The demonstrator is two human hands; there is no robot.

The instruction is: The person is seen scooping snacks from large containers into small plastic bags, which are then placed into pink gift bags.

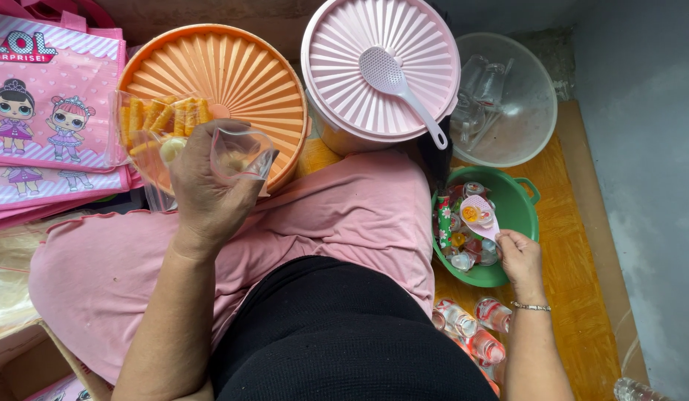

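Right now: left hand (207,189) clamped round a clear plastic bag (240,154), held open-mouthed just in front of the orange ribbed lid (233,82). Orange stick snacks (166,115) and a pale round item showing thru clear plastic beside the hand, over the lid's left part; can't tell if in the same bag or a separate one. Right hand (520,256) closed on the handle of a pink spoon (479,215), well to the right of the orange lid, over the green bowl (519,200). One small jelly cup w/ orange centre sitting in the spoon's scoop.

Risks, judged from the pic:
- Cup perched loose in a shallow scoop; any tilt over the long gap to the bag prob rolls it off onto the pink lap or the yellow mat (574,245).
- Bag mouth narrow and floppy, held by one hand only; could fold shut or let the snacks slide out.
- Head turned toward neither hand; aim could be off.

Containers, outward from the orange lid:
- Orange tub under it: contents hidden.
- Pink-lidded tub (380,70) just right of it, white slotted spoon (400,82) lying on top; contents hidden.
- Clear bowl (519,111) further right: empty clear cups, approx a few.
- Green bowl below that: mixed jelly cups, red, yellow, clear.
- More sealed cups (474,323) on the mat near the right wrist.
- Pink cartoon tote bags (47,111) left of the orange lid.
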